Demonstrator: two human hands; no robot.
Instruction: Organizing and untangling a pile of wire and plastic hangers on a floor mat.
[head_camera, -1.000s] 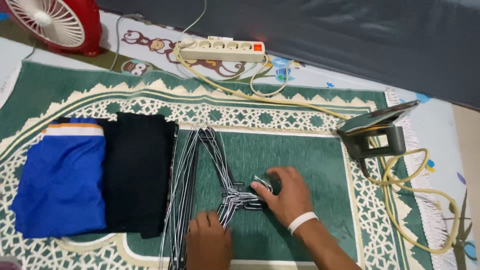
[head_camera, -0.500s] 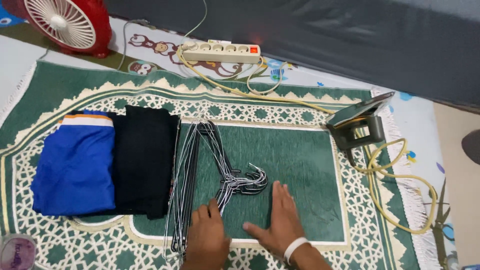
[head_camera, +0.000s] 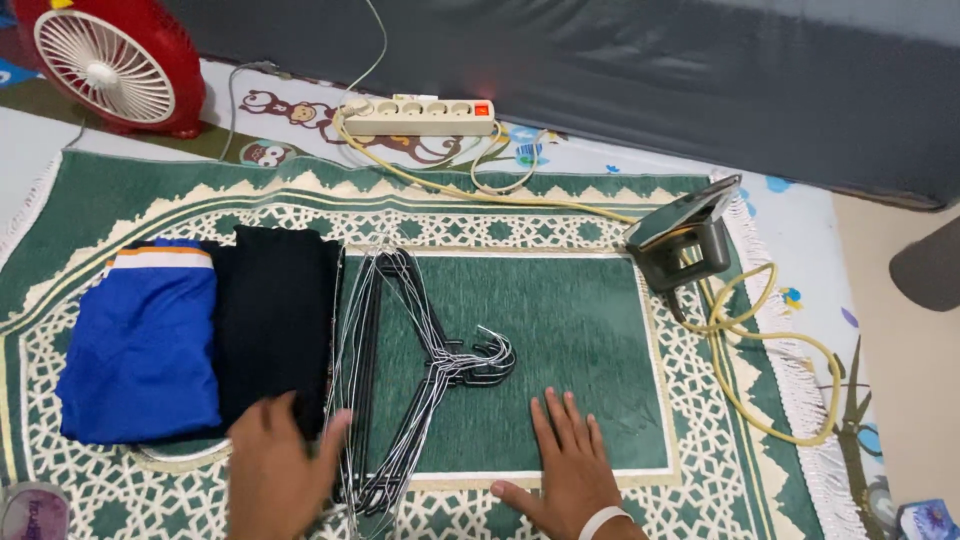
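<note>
A stack of thin wire clothes hangers lies on a green patterned rug, hooks pointing right. Left of them sit a folded black garment and a folded blue garment with white and orange stripes. My left hand is spread over the near corner of the black garment and the left edge of the hangers, holding nothing. My right hand, with a white wristband, rests flat and open on the rug to the right of the hangers.
A dark green clothes iron stands on its heel at the rug's right edge, its yellow cord looping beside it. A power strip and a red fan lie beyond the rug. A grey mattress edge runs along the back.
My left hand slid left from the base of the hangers onto the black garment's corner. My right hand left the hanger hooks and settled flat on the rug.
</note>
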